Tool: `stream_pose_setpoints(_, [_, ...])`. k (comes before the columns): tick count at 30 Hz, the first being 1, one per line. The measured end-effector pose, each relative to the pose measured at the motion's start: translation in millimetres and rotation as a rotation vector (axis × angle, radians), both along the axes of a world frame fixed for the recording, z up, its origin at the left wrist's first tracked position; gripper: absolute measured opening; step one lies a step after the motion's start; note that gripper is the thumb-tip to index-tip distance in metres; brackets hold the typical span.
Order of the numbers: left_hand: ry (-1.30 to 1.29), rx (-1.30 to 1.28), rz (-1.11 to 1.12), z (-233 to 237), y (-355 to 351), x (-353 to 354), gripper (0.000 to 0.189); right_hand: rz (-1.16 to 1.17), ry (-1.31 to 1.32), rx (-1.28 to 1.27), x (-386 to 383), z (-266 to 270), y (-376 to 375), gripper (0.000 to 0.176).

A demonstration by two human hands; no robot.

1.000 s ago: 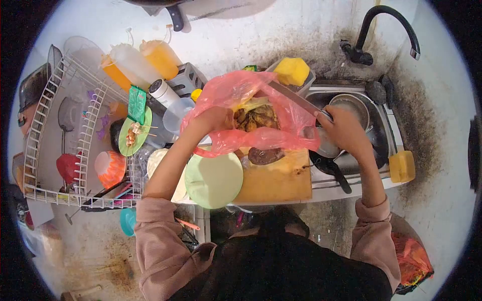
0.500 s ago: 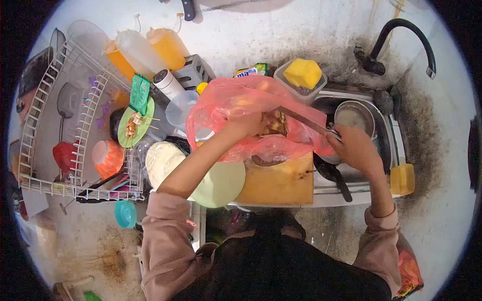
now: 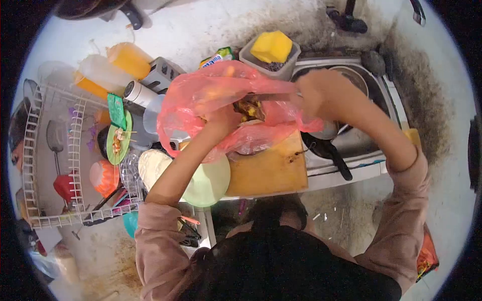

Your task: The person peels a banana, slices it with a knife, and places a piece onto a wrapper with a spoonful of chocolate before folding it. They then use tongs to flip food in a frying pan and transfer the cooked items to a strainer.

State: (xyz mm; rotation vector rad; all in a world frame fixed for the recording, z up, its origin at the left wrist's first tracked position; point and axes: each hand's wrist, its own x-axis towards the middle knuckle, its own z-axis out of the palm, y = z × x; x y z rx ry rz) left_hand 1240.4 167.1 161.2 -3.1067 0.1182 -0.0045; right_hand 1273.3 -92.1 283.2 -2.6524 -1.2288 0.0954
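Brown food (image 3: 249, 108) looks mostly gathered inside the pink bag (image 3: 201, 98)
The left hand (image 3: 224, 120) clenches the bag's mouth open. The right hand (image 3: 321, 93) grips a knife (image 3: 273, 96), its blade reaching into the bag. A dark piece under the left hand seems to lie on the cutting board (image 3: 273, 173).

The black metal tap (image 3: 351, 22) runs off the top edge; the right hand (image 3: 321, 93) (motion-blurred) perhaps grips a grey-bladed knife (image 3: 271, 96).

packet (image 3: 217, 56): white-on-blue brand lettering, looks like "mama", blurred
green sachet (image 3: 116, 110): print too small to read
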Motion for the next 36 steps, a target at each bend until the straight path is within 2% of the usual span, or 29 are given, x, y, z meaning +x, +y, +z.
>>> stream_pose_setpoints(1, [0.002,0.138,0.123,-6,-12,2,0.051,-0.004,-0.023,0.005,4,0,1,0.034])
stream_pose_setpoints(3, [-0.029,0.376,0.209,-20,-13,3,0.037,-0.001,-0.073,0.016,11,0,4,0.03])
stream_pose_setpoints(6, [-0.029,0.594,0.077,-26,-3,4,0.016,0.067,-0.126,-0.053,18,3,3,0.031])
stream_pose_setpoints(8, [0.091,0.644,-0.009,-16,-5,2,0.014,0.029,-0.076,-0.008,21,0,1,0.035])
stream_pose_setpoints(11, [0.0,0.795,0.067,-27,-26,0,0.013,-0.021,-0.024,0.018,19,-2,-5,0.037])
stream_pose_setpoints(14, [0.033,0.971,0.036,-37,-36,8,0.014,-0.055,-0.015,0.01,9,-4,-22,0.035])
stream_pose_setpoints(17, [0.081,0.784,0.068,-67,-17,21,0.012,-0.13,-0.05,-0.015,-9,-12,-44,0.031])
stream_pose_setpoints(20, [0.07,0.628,0.043,-71,-1,31,0.013,-0.226,-0.03,0.002,-33,-25,-56,0.027])
stream_pose_setpoints(24, [0.128,0.342,-0.031,-21,4,42,0.014,-0.332,-0.032,0.094,-60,-48,-58,0.033])
stream_pose_setpoints(28, [0.193,0.132,-0.087,21,6,55,0.016,-0.401,-0.017,0.095,-81,-59,-47,0.027])
stream_pose_setpoints(32, [0.272,-0.057,-0.093,49,11,56,0.018,-0.33,0.027,0.2,-93,-72,-43,0.026])
stream_pose_setpoints(36, [0.356,-0.248,-0.061,73,30,40,0.02,-0.344,0.038,0.186,-99,-80,-38,0.025])
